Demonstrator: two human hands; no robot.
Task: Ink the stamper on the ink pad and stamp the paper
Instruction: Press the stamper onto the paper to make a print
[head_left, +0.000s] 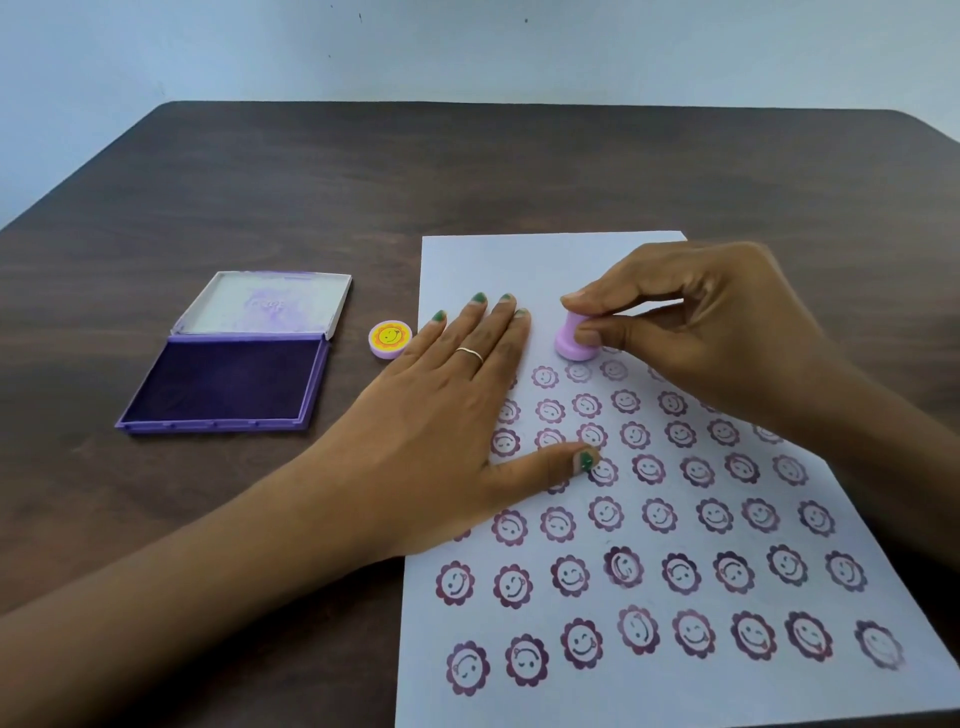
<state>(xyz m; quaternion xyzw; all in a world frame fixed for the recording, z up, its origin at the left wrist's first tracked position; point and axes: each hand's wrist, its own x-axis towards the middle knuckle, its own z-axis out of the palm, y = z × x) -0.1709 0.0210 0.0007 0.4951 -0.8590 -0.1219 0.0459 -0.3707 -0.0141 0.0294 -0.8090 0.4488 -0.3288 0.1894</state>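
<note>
A white paper (519, 262) lies on the table, covered in several rows of purple smiley-flower prints. My right hand (696, 322) grips a small pink stamper (571, 340) between thumb and fingers, its base down on the paper just above the top row of prints. My left hand (447, 395) lies flat on the paper's left edge, fingers spread, a ring on one finger. The purple ink pad (228, 384) sits open to the left, its white lid (265, 304) folded back.
A round pink stamper cap (389, 339) with a yellow smiley lies between the ink pad and the paper. The dark wooden table (467, 171) reaches back to a pale wall. The paper's upper strip carries no prints.
</note>
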